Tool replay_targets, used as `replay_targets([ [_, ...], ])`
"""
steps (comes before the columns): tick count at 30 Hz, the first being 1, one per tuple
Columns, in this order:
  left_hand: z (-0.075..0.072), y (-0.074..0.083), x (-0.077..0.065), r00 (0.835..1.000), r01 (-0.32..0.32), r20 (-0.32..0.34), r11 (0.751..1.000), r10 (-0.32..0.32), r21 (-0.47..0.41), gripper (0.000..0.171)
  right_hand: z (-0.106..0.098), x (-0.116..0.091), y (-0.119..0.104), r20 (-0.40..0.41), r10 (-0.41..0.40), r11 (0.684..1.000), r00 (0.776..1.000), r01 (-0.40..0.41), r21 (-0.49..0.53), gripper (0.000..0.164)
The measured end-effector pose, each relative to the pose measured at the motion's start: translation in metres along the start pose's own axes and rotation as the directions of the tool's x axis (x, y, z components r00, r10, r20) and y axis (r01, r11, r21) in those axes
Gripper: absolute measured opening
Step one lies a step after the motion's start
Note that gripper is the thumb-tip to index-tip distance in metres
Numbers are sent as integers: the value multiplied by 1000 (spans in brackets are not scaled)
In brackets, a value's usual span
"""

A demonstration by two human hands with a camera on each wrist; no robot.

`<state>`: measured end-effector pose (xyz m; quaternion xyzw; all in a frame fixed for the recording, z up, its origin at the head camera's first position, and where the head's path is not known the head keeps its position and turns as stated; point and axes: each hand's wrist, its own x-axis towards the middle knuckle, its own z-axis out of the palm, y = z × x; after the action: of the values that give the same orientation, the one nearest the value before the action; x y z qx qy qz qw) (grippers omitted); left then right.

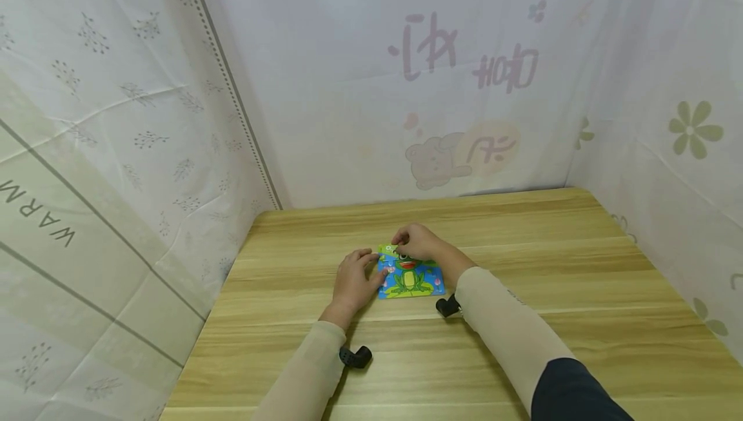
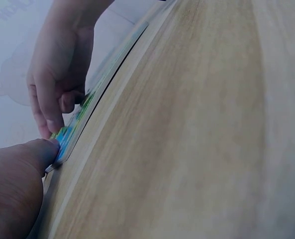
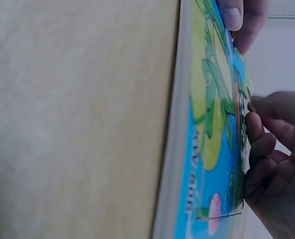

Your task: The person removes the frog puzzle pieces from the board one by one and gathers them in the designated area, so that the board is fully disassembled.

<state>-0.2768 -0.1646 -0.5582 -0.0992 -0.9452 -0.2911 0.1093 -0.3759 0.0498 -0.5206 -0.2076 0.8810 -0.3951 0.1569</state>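
A frog jigsaw puzzle (image 1: 409, 282) with a blue and green picture lies flat on the table. My left hand (image 1: 353, 281) is at its left side, index finger near the upper left corner and thumb on the left edge. In the left wrist view, the thumb (image 2: 38, 152) touches the picture's edge. My right hand (image 1: 419, 242) bends over the top of the puzzle and covers part of the frog's head. Its thumb and index finger pinch a small, thin puzzle piece (image 3: 250, 103), seen nearly edge-on in the right wrist view.
The wooden table (image 1: 522, 240) reaches back to a printed cloth (image 1: 348, 118), with more cloth hanging at both sides. A small black camera sits at the left wrist (image 1: 356, 357), another at the right wrist (image 1: 447, 306).
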Motion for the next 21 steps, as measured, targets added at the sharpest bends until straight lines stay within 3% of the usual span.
replay_targets([
  [21,0,0,-1,1000,-5,-1,999,5,33,48,3,0,3,-84,-19,999,996,15,-49,5],
])
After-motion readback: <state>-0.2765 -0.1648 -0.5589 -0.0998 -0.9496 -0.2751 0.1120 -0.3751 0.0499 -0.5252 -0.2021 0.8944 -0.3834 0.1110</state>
